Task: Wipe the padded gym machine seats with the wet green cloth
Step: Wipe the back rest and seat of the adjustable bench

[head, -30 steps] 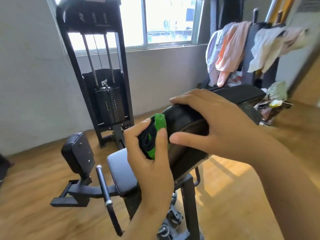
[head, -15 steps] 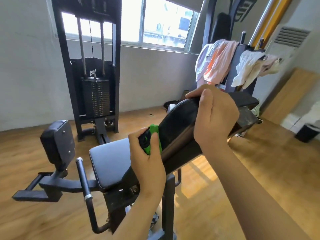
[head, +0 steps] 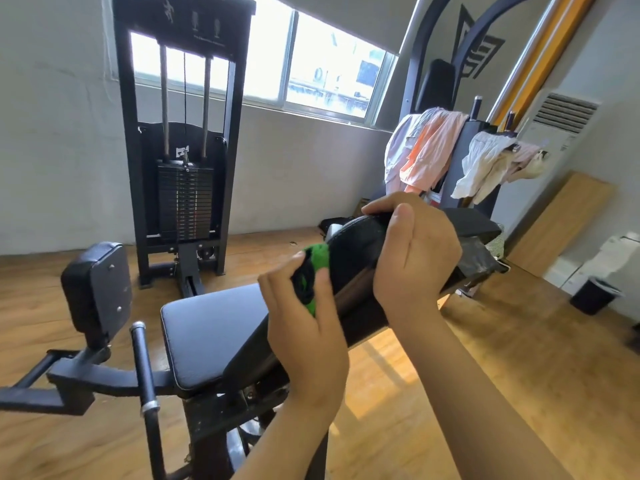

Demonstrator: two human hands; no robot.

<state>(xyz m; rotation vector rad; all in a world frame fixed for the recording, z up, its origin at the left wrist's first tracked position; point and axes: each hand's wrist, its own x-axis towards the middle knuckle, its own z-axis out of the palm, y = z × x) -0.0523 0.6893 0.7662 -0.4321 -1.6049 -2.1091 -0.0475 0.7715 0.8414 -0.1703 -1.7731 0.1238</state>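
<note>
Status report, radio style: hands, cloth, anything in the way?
Left hand grips green cloth against tilted pad. Right hand holds its top edge. Nothing seen blocking.

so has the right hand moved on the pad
Yes: the right hand slid up the pad, away from the cloth; bare pad now shows between.

Bright green cloth with black patches; black padded backrest and seat; pink and white garments; honey-brown wood floor.
</note>
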